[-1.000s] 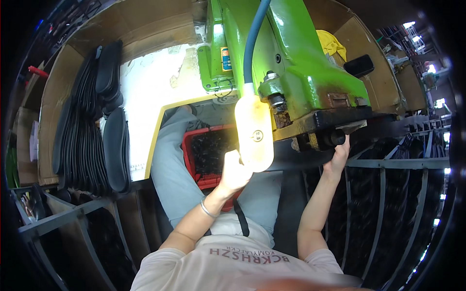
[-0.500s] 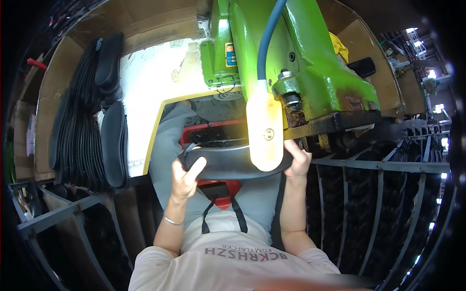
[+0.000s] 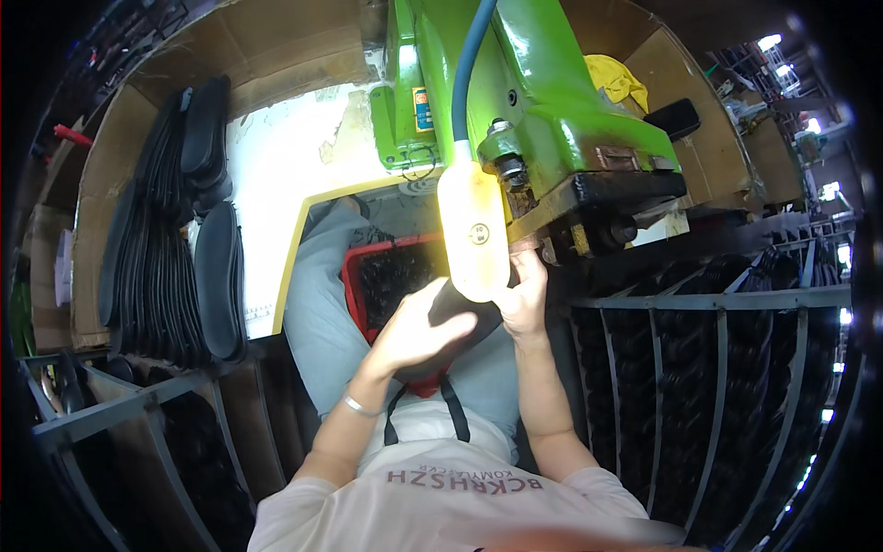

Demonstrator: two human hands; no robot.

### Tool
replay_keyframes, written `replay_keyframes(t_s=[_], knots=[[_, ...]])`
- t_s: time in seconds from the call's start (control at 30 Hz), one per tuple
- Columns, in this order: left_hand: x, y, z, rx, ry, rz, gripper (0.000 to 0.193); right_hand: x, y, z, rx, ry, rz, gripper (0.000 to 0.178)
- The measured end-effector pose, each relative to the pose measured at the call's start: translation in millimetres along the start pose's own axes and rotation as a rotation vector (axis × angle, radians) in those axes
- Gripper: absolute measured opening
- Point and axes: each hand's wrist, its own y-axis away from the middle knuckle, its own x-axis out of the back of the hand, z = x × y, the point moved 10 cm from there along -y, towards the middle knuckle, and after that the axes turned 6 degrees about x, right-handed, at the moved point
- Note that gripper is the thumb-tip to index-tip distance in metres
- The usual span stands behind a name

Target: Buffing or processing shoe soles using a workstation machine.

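Observation:
A black shoe sole (image 3: 457,324) is held in both hands over my lap, tilted with its far right end up by the green machine (image 3: 598,138). My left hand (image 3: 418,333) is closed around its near left part, thumb lying across it. Closed on the far right end is my right hand (image 3: 524,296), close beneath the machine's working head. A glowing lamp (image 3: 473,235) on a blue neck hangs in front and hides part of the sole and of the right fingers.
Stacked black soles (image 3: 156,248) stand on the white table (image 3: 276,156) at left, inside cardboard walls. A red bin (image 3: 349,285) with black scraps sits between my knees. Racks of dark pieces (image 3: 708,299) flank me. A yellow cloth (image 3: 618,78) lies behind the machine.
The sole has gone from lying level across my lap to a slant, its right end raised toward the machine. My left hand has moved right; my right hand has shifted left.

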Motion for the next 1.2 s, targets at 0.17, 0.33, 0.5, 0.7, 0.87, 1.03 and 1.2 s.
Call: replay_keyframes(t_s=[0.17,0.33,0.5,0.7,0.87,1.03,1.2], knots=[[-12,-21,1,-0.144,-0.103,0.290,0.015,40,63,35,-0.164,-0.033,0.300,0.031],[-29,-14,-38,-0.051,0.036,0.291,0.012,26,201,74,-0.614,0.040,-0.059,0.033],[-37,-13,-49,-0.012,0.227,0.188,0.011,102,188,21,-0.446,-0.058,0.303,0.046],[-8,-10,5,-0.240,0.182,0.368,0.023,164,142,-13,-0.384,-0.049,0.551,0.048],[6,-6,-13,-0.047,0.288,0.302,0.028,155,59,-26,-0.210,-0.018,0.398,0.040],[29,-2,-20,-0.031,0.240,0.210,0.028,129,12,-11,-0.139,-0.095,0.322,0.050],[65,20,-47,0.083,0.314,0.229,0.029,94,8,10,-0.102,-0.168,0.201,0.052]])
